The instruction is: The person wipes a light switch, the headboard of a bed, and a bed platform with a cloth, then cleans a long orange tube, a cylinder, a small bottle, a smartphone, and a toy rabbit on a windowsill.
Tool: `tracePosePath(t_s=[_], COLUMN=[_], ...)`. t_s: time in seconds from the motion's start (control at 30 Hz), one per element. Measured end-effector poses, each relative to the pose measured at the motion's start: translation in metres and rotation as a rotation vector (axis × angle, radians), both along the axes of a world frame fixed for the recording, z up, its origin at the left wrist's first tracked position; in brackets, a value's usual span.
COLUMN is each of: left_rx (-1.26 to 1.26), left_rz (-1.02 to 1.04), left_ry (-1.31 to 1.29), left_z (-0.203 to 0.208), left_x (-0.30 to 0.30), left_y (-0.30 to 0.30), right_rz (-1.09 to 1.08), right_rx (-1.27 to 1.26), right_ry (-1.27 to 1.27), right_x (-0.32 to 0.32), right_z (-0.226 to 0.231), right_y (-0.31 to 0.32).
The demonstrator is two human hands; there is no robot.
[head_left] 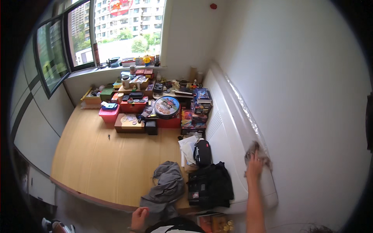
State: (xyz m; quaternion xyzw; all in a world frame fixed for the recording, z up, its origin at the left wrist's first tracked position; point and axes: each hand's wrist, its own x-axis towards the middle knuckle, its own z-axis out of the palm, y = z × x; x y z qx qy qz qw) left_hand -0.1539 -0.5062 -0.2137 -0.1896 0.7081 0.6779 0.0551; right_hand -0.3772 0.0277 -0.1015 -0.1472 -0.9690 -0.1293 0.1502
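Observation:
My right hand (254, 166) stretches out to the right and presses a crumpled grey-brown cloth (265, 160) onto the top ledge of a white headboard (223, 134). The cloth is slightly blurred. A strip of shiny clear plastic (245, 110) runs along the ledge, between the headboard and the wall. Low in the view, my left hand (138, 218) is curled into a loose fist in front of my body, with nothing visible in it. Nearest to it lies a rumpled grey garment (165, 188) on the bed's edge.
Folded black clothing (211, 186), a black case (202, 152) and papers (187, 147) lie beside the headboard on the bamboo-mat bed (97, 163). Boxes, a round tin (167, 106) and small items crowd the far end. An open window pane (50, 56) juts in at left.

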Motion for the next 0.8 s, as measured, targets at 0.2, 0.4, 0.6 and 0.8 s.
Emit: tracePosePath(t_s=[0.2, 0.4, 0.6, 0.8], left_rx=[0.113, 0.049, -0.012, 0.058], left_rz=[-0.052, -0.039, -0.073, -0.014], left_ry=[-0.044, -0.029, -0.054, -0.008], left_z=[0.014, 0.013, 0.019, -0.01], left_x=[0.019, 0.056, 0.078, 0.098], left_y=[-0.005, -0.046, -0.076, -0.117], right_rz=[-0.298, -0.208, -0.424, -0.185], right_rx=[0.09, 0.35, -0.283, -1.036], right_ry=[-0.021, 0.117, 0.015, 0.143], right_x=[0.146, 0.226, 0.247, 0.238], right_z=[-0.028, -0.081, -0.119, -0.15], right_y=[0.011, 0.008, -0.029, -0.046])
